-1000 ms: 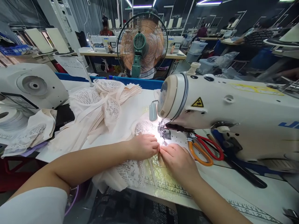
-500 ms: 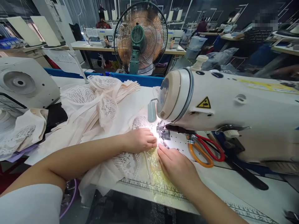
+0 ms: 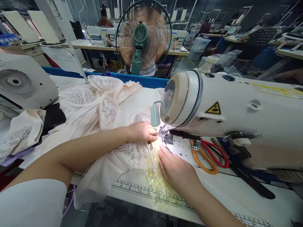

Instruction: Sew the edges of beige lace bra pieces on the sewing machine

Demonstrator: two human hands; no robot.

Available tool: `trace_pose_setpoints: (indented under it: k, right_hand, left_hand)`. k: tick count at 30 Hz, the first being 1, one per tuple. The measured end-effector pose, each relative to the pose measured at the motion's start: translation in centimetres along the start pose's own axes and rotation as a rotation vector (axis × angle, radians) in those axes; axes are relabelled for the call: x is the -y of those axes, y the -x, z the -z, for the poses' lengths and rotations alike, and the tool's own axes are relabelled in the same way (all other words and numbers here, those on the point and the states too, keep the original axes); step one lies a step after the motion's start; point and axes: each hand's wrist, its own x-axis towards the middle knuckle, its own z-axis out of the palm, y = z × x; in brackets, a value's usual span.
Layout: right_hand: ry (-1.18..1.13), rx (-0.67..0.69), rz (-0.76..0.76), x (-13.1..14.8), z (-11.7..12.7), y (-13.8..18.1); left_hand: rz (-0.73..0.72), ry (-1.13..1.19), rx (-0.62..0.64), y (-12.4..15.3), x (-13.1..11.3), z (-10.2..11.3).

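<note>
My left hand [image 3: 142, 131] is closed on a pale lace bra [image 3: 127, 154], its fingers curled down just left of the presser foot [image 3: 163, 133]. The lace cup spreads beneath the wrist, and sheer fabric hangs over the table's front edge. My right hand [image 3: 176, 165] lies low in front of the needle area, fingers stretched out together against shiny yellowish clear film [image 3: 155, 181]. A narrow pale strap runs between the hands. The white sewing machine [image 3: 227, 107] stands over the work, its lamp lighting the needle area; what lies under the left fingertips is hidden.
Scissors with red and orange handles [image 3: 205, 157] lie under the machine arm. More lace bra pieces [image 3: 80, 97] are heaped at left, beside another machine [image 3: 23, 82]. A large fan [image 3: 143, 37] stands behind the table. A printed ruler [image 3: 139, 190] follows the front edge. People sit at machines behind.
My left hand has shifted slightly up and away from the right hand, leaving a wider gap where the strap shows. The lace bra has shifted a little, and the view has turned slightly.
</note>
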Motion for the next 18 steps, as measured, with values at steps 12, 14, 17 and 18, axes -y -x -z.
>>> trace_pose_setpoints:
  k: [12, 14, 17, 18]
  right_hand:
    - [-0.019, 0.051, -0.003, 0.0, -0.3, 0.3]
    - [-0.035, 0.053, -0.003, -0.1, -0.3, 0.3]
    - [-0.1, 0.07, -0.014, -0.7, 0.1, 0.3]
    - [-0.141, 0.078, -0.033, -0.9, 0.4, 0.5]
  left_hand:
    - [0.229, 0.011, 0.032, -0.3, -0.9, 2.2]
    - [0.152, 0.018, 0.083, 0.0, -1.9, 2.5]
    - [0.086, 0.022, 0.166, 0.3, -3.0, 2.5]
    - [0.093, 0.021, 0.181, 0.4, -3.2, 2.5]
